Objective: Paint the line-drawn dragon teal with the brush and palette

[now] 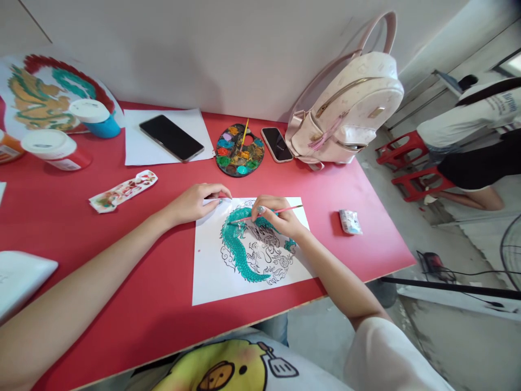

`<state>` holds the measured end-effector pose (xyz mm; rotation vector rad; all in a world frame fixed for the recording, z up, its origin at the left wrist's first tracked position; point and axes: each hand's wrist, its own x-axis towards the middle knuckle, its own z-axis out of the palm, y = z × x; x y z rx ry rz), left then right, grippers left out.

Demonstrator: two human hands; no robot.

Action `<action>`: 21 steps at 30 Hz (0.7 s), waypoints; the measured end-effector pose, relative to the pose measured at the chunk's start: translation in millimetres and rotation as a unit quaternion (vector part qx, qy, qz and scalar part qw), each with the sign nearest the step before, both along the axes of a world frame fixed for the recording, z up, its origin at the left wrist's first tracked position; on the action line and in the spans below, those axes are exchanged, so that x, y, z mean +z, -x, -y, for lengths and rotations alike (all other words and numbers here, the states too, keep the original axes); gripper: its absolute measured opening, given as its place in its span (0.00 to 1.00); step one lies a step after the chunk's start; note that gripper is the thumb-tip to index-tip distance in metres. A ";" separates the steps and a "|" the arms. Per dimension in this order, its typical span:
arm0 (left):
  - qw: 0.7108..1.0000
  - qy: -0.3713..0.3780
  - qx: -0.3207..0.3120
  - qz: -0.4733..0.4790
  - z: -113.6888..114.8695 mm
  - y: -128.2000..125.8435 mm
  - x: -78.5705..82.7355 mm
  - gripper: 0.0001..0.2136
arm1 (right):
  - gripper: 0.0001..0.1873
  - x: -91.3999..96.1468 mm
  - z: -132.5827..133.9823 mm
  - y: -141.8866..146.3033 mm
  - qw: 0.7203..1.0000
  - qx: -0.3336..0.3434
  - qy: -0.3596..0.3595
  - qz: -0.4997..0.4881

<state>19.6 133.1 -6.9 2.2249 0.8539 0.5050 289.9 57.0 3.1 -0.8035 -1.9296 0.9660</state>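
Over the paper (209,288) on that red table (154,309), a paintbrush (243,219) pinched in the right hand (277,215) lies nearly crosswise, tip leftward at the green dragon (238,252), the loosely spread left hand (197,202) by the far-left corner.

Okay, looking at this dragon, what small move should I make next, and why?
Probably a short stroke with the pink brush along the teal part of the dragon: your right hand holds its tip there, and your left hand rests at the top edge of the paper, perhaps steadying it.
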 end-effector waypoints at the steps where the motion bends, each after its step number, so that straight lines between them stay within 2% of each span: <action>1: 1.000 0.000 0.001 0.000 0.0 0.1 -0.3 0.15 | 0.25 -0.3 -0.5 -0.4 1.000 -0.008 -0.003 -0.001; 9: 1.000 -0.001 0.002 -0.005 -0.8 -0.4 -0.5 0.15 | 0.27 -1.0 1.5 1.1 1.000 0.011 0.022 0.015; 15: 1.000 0.002 0.000 -0.009 -0.6 -1.1 0.5 0.15 | 0.29 0.1 -0.2 0.2 0.999 -0.040 0.027 0.015; 21: 1.000 -0.001 0.003 -0.012 -0.3 -0.9 0.3 0.15 | 0.27 -2.1 -0.6 -0.2 0.999 -0.003 0.042 0.012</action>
